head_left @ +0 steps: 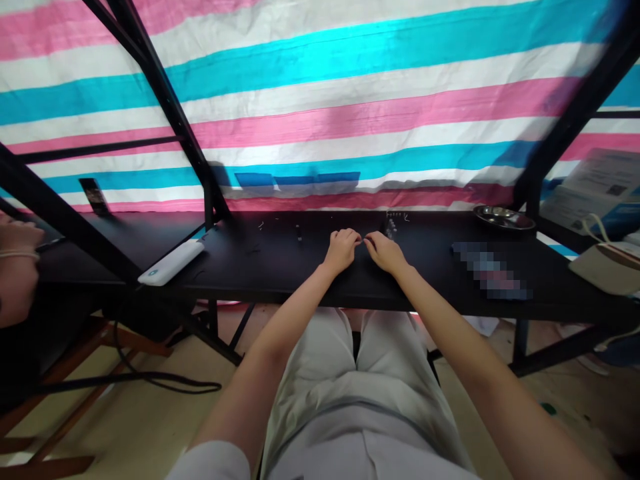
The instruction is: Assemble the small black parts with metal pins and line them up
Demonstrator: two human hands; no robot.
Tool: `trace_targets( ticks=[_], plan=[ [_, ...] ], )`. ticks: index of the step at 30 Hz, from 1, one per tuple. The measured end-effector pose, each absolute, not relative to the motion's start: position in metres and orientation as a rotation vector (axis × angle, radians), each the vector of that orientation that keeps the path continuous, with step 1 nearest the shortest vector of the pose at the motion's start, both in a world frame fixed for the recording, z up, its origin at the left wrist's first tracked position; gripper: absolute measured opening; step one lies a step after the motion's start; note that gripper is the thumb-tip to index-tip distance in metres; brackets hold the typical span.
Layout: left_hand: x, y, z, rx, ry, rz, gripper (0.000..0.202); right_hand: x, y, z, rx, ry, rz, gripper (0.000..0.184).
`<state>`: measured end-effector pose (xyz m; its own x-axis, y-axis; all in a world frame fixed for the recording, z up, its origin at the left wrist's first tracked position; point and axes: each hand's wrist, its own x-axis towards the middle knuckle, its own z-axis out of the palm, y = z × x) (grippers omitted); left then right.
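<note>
left hand [342,250] and right hand [384,251], curled, nearly meet over the table [431,248] (can't tell if gripping).

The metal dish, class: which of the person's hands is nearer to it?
Right. The right hand is left of the metal dish; the left hand is farther left.

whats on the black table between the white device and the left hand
The head view shows thin dark bits and, farther back, tiny white scraps and a small dark piece; all too small to identify.
</note>
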<state>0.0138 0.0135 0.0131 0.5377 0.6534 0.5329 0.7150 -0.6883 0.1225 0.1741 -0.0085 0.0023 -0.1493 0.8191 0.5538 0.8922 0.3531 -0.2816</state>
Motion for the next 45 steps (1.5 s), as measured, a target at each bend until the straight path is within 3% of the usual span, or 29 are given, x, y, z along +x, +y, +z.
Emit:
trace_targets(
  ticks=[12,28,37,45],
  plan=[
    [0.011,0.013,0.011,-2.737,-1.039,-0.921,0.023,0.171,-0.008,0.000,-1.383,-2.013,0.000,0.028],
    [-0.002,0.031,0.005,-2.628,-1.142,-1.415,0.014,0.174,-0.013,0.004,-1.192,-1.832,-0.085,0.032],
    [-0.002,0.025,0.008,-2.635,-1.060,-1.292,0.015,0.176,-0.005,-0.002,-1.178,-1.882,-0.053,0.031],
    [-0.002,0.034,0.005,-2.709,-1.005,-1.546,0.011,0.178,-0.006,0.000,-1.126,-1.888,-0.161,0.032]
  ],
)
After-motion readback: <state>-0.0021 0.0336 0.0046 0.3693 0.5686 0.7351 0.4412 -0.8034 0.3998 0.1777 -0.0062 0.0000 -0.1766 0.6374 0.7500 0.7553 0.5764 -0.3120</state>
